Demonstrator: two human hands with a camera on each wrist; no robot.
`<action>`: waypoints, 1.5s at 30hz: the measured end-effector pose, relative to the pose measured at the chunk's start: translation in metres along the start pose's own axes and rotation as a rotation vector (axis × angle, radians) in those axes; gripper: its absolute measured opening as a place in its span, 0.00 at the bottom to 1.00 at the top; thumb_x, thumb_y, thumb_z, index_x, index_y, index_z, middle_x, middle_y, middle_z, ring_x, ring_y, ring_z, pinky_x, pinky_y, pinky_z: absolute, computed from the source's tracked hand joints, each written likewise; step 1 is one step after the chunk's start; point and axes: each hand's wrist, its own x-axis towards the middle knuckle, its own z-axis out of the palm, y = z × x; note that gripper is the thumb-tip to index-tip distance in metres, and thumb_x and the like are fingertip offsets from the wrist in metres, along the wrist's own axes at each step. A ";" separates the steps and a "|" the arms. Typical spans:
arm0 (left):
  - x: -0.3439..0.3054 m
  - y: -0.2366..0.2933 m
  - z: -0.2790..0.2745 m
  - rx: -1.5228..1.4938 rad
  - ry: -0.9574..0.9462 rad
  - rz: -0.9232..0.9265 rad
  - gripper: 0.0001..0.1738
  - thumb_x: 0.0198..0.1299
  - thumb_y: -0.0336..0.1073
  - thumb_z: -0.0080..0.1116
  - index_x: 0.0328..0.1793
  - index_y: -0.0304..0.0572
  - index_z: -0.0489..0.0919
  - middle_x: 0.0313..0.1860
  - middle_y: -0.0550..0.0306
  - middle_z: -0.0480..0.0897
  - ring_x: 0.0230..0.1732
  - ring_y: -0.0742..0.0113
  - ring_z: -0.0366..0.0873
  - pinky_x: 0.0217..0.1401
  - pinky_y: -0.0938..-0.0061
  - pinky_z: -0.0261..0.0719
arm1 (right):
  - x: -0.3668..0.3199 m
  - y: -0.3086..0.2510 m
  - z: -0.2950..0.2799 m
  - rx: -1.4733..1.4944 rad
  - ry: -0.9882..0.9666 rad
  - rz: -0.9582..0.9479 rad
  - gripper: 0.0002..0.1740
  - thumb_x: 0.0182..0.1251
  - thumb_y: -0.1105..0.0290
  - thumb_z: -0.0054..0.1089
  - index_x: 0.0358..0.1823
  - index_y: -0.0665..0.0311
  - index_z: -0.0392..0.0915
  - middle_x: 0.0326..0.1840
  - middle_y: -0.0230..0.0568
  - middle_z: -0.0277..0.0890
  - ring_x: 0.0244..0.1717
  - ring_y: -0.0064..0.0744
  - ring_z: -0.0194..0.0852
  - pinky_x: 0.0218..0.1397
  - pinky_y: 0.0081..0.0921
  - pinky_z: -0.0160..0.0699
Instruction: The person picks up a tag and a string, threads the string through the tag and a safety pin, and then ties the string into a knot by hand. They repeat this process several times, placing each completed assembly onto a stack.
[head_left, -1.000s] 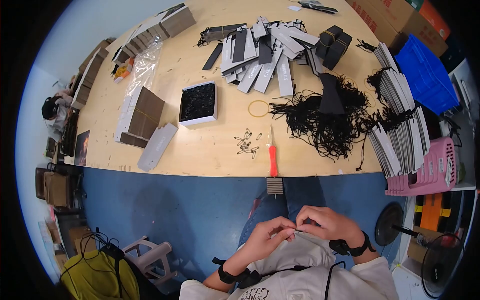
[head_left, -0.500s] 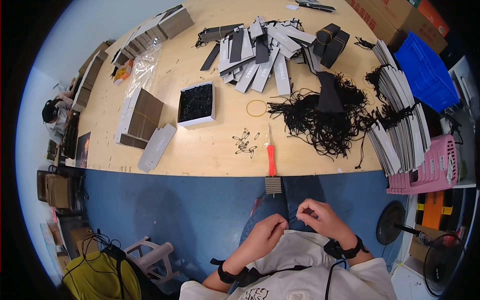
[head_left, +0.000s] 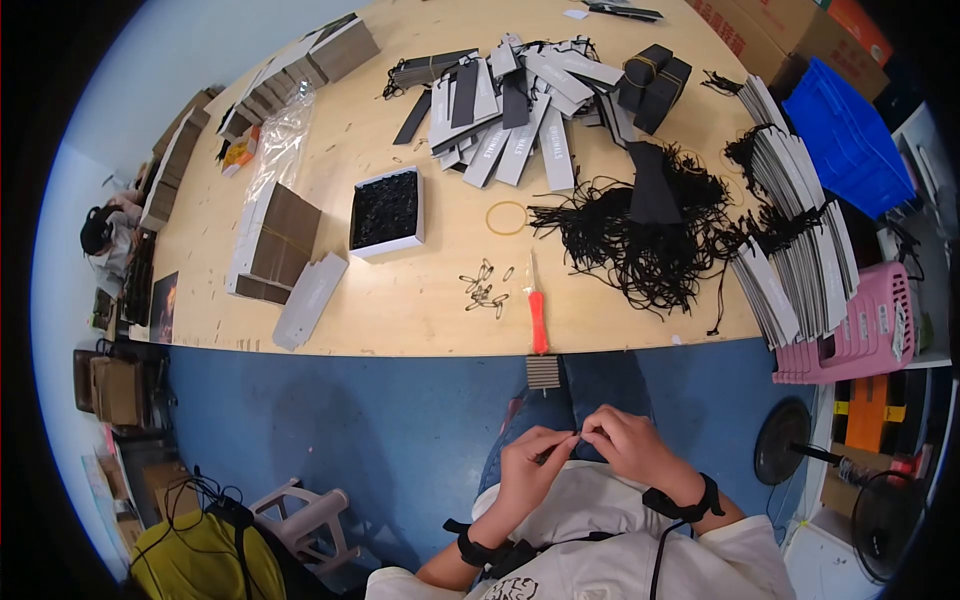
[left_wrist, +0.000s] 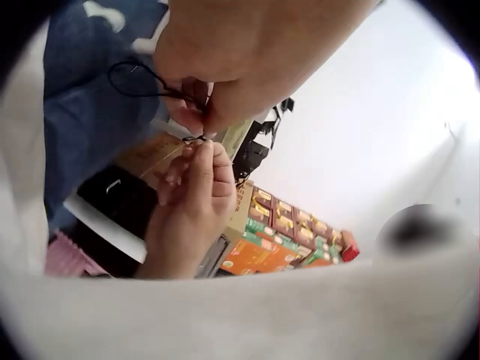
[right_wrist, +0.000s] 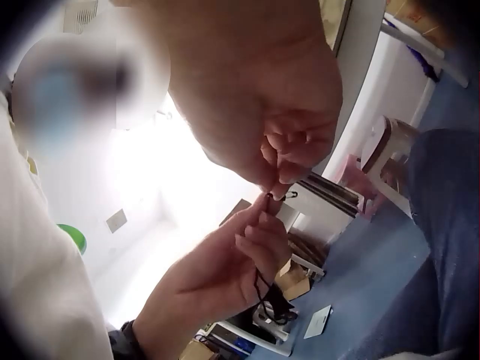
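Observation:
Both hands meet at the fingertips above the lap. My left hand (head_left: 532,462) pinches a thin black cord (left_wrist: 135,94), whose loop hangs out beside the fingers in the left wrist view. Against it, my right hand (head_left: 630,447) has thumb and finger pressed together at a small pin (right_wrist: 291,195), seen in the right wrist view. The fingertips partly cover the pin and the cord end, so how they are joined cannot be told. On the table, several loose pins (head_left: 484,290) lie left of a red-handled tool (head_left: 538,322).
A box of small black pieces (head_left: 388,212) and a stack of grey cards (head_left: 278,240) stand at the left. Beyond the tool are a heap of black cords (head_left: 640,270) and printed tags (head_left: 555,150). Rows of tags, a blue crate (head_left: 845,140) and a pink basket (head_left: 868,335) are at the right.
Half a second ago the hands were apart; now their fingertips have come together again. The table scene has shifted slightly left in the head view.

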 end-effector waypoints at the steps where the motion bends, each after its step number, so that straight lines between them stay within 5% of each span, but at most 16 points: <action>1: 0.001 0.001 -0.002 -0.001 -0.003 -0.001 0.07 0.62 0.27 0.64 0.44 0.33 0.86 0.33 0.59 0.83 0.32 0.75 0.77 0.34 0.83 0.74 | 0.000 0.000 -0.002 -0.010 -0.019 -0.007 0.08 0.65 0.74 0.60 0.40 0.64 0.69 0.34 0.41 0.75 0.33 0.47 0.80 0.31 0.37 0.78; 7: 0.007 0.012 -0.009 0.152 -0.150 -0.022 0.08 0.61 0.29 0.66 0.43 0.32 0.86 0.33 0.59 0.83 0.33 0.73 0.80 0.37 0.81 0.77 | 0.000 0.002 -0.002 0.032 -0.043 0.010 0.08 0.65 0.74 0.60 0.40 0.64 0.68 0.37 0.43 0.74 0.34 0.47 0.78 0.33 0.36 0.76; 10: 0.005 -0.001 -0.008 -0.143 -0.091 -0.083 0.08 0.64 0.32 0.64 0.42 0.33 0.85 0.30 0.61 0.82 0.31 0.75 0.78 0.34 0.82 0.74 | 0.000 0.003 -0.003 0.186 -0.005 0.074 0.08 0.66 0.74 0.59 0.40 0.65 0.68 0.37 0.43 0.73 0.35 0.46 0.77 0.36 0.35 0.75; 12: 0.005 0.003 -0.016 -0.418 -0.089 -0.365 0.09 0.68 0.35 0.60 0.40 0.36 0.83 0.30 0.62 0.81 0.28 0.79 0.73 0.29 0.84 0.69 | 0.001 0.004 -0.009 0.174 0.006 0.109 0.07 0.66 0.74 0.58 0.40 0.65 0.68 0.37 0.43 0.73 0.35 0.46 0.77 0.37 0.35 0.75; 19: 0.002 -0.008 -0.013 -0.930 -0.116 -0.557 0.09 0.68 0.36 0.60 0.40 0.37 0.83 0.29 0.63 0.79 0.25 0.81 0.67 0.26 0.83 0.63 | -0.006 0.004 0.004 0.013 -0.058 0.079 0.07 0.66 0.73 0.59 0.40 0.63 0.69 0.37 0.40 0.72 0.35 0.46 0.77 0.35 0.36 0.76; 22: 0.003 -0.011 -0.002 -0.691 0.023 -0.562 0.09 0.66 0.35 0.63 0.43 0.36 0.85 0.29 0.62 0.80 0.26 0.80 0.69 0.26 0.82 0.65 | -0.005 -0.004 0.004 -0.024 -0.095 0.080 0.07 0.66 0.73 0.59 0.39 0.62 0.69 0.36 0.40 0.73 0.35 0.46 0.78 0.34 0.37 0.76; 24: -0.001 -0.017 0.002 -0.098 -0.044 -0.058 0.08 0.63 0.31 0.64 0.45 0.36 0.86 0.30 0.62 0.81 0.28 0.78 0.72 0.28 0.82 0.67 | -0.003 0.001 0.003 -0.035 -0.067 0.063 0.07 0.66 0.73 0.59 0.39 0.62 0.69 0.37 0.39 0.73 0.35 0.47 0.78 0.34 0.38 0.76; 27: -0.002 -0.012 -0.002 0.064 -0.121 0.011 0.07 0.62 0.29 0.64 0.44 0.36 0.86 0.30 0.61 0.82 0.29 0.77 0.74 0.31 0.82 0.70 | -0.001 0.005 0.000 -0.027 -0.079 0.050 0.07 0.66 0.73 0.59 0.40 0.62 0.69 0.37 0.40 0.72 0.35 0.47 0.77 0.33 0.37 0.76; 32: 0.005 -0.008 -0.008 0.018 -0.230 -0.041 0.06 0.63 0.28 0.62 0.43 0.34 0.85 0.34 0.59 0.81 0.34 0.75 0.76 0.35 0.82 0.71 | -0.004 0.011 0.000 0.092 -0.128 0.051 0.07 0.68 0.72 0.58 0.41 0.64 0.69 0.37 0.38 0.74 0.34 0.40 0.79 0.31 0.32 0.78; 34: 0.005 -0.014 -0.008 -0.068 -0.247 -0.056 0.05 0.63 0.27 0.61 0.43 0.34 0.84 0.37 0.58 0.81 0.37 0.75 0.76 0.37 0.82 0.72 | -0.006 0.010 0.002 0.528 -0.194 0.370 0.09 0.70 0.71 0.59 0.43 0.67 0.70 0.39 0.36 0.76 0.37 0.29 0.81 0.31 0.25 0.80; 37: 0.006 -0.016 -0.008 -0.263 -0.250 -0.123 0.06 0.64 0.26 0.60 0.45 0.33 0.83 0.40 0.58 0.79 0.40 0.75 0.76 0.40 0.82 0.73 | -0.007 0.000 -0.001 0.651 -0.168 0.411 0.10 0.71 0.70 0.59 0.42 0.69 0.70 0.39 0.36 0.78 0.39 0.24 0.81 0.32 0.21 0.82; 43: 0.001 -0.013 -0.004 -0.238 -0.239 -0.088 0.06 0.65 0.26 0.59 0.46 0.34 0.82 0.39 0.58 0.78 0.40 0.75 0.75 0.41 0.81 0.73 | -0.008 0.007 0.003 0.629 -0.170 0.423 0.08 0.72 0.72 0.57 0.42 0.70 0.70 0.32 0.40 0.80 0.32 0.27 0.84 0.32 0.22 0.82; 45: 0.000 0.005 -0.003 0.005 -0.179 -0.013 0.05 0.65 0.25 0.58 0.45 0.34 0.81 0.39 0.57 0.78 0.40 0.75 0.76 0.41 0.80 0.74 | -0.007 0.005 0.003 0.667 -0.165 0.443 0.07 0.72 0.73 0.56 0.42 0.70 0.70 0.32 0.41 0.80 0.32 0.27 0.84 0.32 0.22 0.82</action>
